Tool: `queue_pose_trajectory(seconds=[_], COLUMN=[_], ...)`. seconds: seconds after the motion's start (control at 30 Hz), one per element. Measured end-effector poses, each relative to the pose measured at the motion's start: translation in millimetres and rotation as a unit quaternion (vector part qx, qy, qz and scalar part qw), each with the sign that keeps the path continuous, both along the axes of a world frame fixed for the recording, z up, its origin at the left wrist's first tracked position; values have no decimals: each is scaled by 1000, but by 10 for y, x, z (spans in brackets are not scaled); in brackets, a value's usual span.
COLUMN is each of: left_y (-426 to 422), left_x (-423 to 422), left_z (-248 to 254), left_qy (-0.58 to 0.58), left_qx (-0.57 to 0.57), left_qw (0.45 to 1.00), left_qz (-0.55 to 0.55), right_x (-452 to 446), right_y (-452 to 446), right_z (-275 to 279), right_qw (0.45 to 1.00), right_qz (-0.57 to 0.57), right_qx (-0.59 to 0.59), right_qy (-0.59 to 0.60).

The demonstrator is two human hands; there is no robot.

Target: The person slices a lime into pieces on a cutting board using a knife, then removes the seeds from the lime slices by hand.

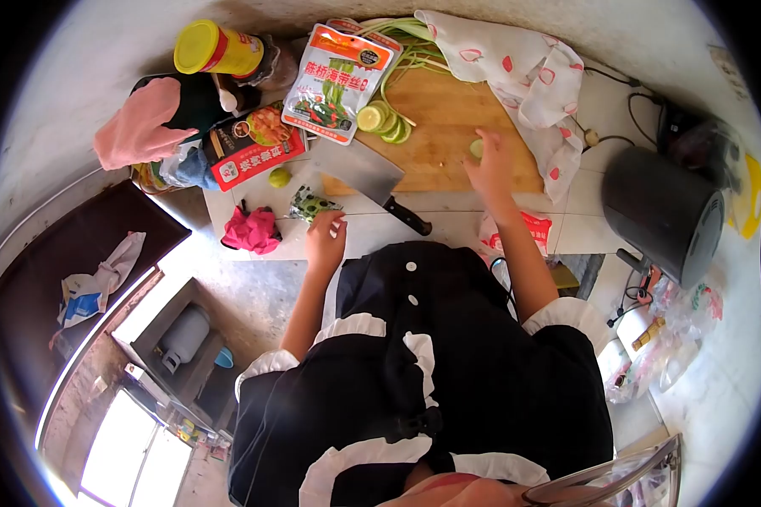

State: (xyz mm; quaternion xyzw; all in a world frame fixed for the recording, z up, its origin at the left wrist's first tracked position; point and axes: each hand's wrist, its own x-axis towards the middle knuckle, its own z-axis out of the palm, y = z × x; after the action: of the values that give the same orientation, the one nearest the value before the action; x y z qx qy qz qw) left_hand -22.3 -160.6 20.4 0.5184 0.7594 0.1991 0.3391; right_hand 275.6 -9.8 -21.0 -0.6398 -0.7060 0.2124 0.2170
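Over the right part of the wooden cutting board (448, 110), my right hand (492, 169) pinches a small pale green lime piece (477, 149). My left hand (325, 241) is at the counter's front edge, its curled fingers touching a green patterned packet (311, 204); whether they grip it is hard to tell. Lime slices (384, 121) lie overlapped on the board's left part. A cleaver (362, 171) rests across the board's front left corner, its black handle toward me. One whole lime (280, 177) sits left of the blade.
Behind the board are a seasoning pouch (336, 84), green stalks (414, 51) and a strawberry-print cloth (516, 72). A red box (258, 145), a yellow-lidded can (220, 49) and a pink cloth (252, 230) are left. At right stands a black appliance (661, 207).
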Motion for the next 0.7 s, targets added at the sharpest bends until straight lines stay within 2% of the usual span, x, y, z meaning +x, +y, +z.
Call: queue_pose_trajectory(seconds=[0.27, 0.37, 0.47, 0.57, 0.67, 0.7], left_y=[230, 369, 457, 673, 933, 1035], left_x=[27, 111, 100, 146, 242, 282], left_z=[-70, 11, -104, -94, -150, -163], left_qy=[1, -4, -24, -6, -57, -126], left_qx=[6, 31, 24, 26, 96, 65], left_qw=[999, 999, 999, 999, 994, 988], left_qz=[-41, -23, -26, -39, 9, 67], right_x=[93, 64, -10, -257, -495, -561], right_y=[8, 27, 87, 129, 144, 151], right_z=[-16, 22, 43, 137, 101, 79], right_qw=[997, 999, 996, 980, 970, 972], right_qz=[25, 17, 69, 59, 54, 55], right_qx=[-33, -49, -40, -114, -154, -153], right_qy=[-59, -14, 42, 149, 182, 170])
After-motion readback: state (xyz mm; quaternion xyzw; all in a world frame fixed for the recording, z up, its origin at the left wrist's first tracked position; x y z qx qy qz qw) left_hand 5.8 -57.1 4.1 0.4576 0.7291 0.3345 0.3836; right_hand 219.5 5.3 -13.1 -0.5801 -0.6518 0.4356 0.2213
